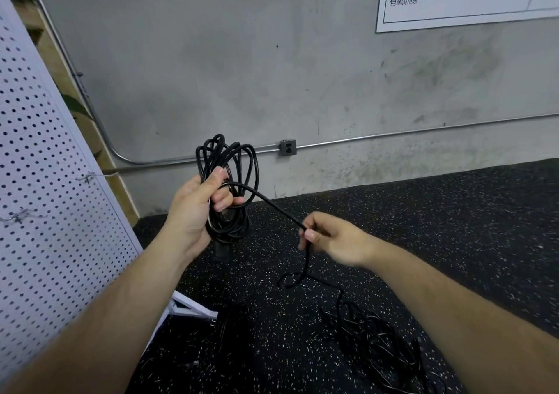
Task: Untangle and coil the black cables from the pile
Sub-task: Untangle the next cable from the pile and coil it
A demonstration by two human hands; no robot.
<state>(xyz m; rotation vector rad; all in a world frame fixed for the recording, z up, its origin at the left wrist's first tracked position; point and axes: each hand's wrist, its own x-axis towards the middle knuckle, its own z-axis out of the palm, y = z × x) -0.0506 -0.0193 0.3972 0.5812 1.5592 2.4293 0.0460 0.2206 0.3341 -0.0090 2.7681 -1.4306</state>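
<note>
Nearest, lower R on floor [423,212]: pile [372,333] of black cables, tangled, not yet sorted. Lower L: dark bundle [230,327], too dim to tell if coiled. Mid: R hand [329,239], fingers pinching loose strand [272,204] leading down to pile. L hand [196,209], fingers clenched round coil [230,182] of several loops, plug end [222,251] hanging below. Est. progress: one cable partly coiled; rest of pile outstanding. Far: wall socket [288,147].

Single head-worn wide-angle view, looking forward and down, close over raised forearms, facing concrete wall [272,60]
</note>
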